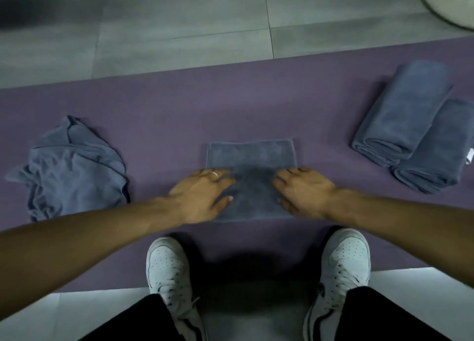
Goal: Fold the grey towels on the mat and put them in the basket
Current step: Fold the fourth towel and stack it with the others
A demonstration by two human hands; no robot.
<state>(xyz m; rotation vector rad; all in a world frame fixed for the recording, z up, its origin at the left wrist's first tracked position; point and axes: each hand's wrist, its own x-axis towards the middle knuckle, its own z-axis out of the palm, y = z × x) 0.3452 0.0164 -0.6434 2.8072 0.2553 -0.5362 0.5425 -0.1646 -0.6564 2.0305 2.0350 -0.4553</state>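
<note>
bare forearms, a thin ring (215, 174) on the left hand (202, 197), black trousers (133, 322), white perforated sneakers (168, 271)

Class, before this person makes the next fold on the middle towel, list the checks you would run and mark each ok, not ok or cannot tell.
1. Middle towel lies flat on the mat: ok.
2. Left hand rests on its left edge: ok.
3. Right hand rests on its right edge: ok.
4. Two folded towels lie clear, to the right: ok.
5. Crumpled towel is folded: not ok.
6. Basket within reach: cannot tell, none in view.
</note>
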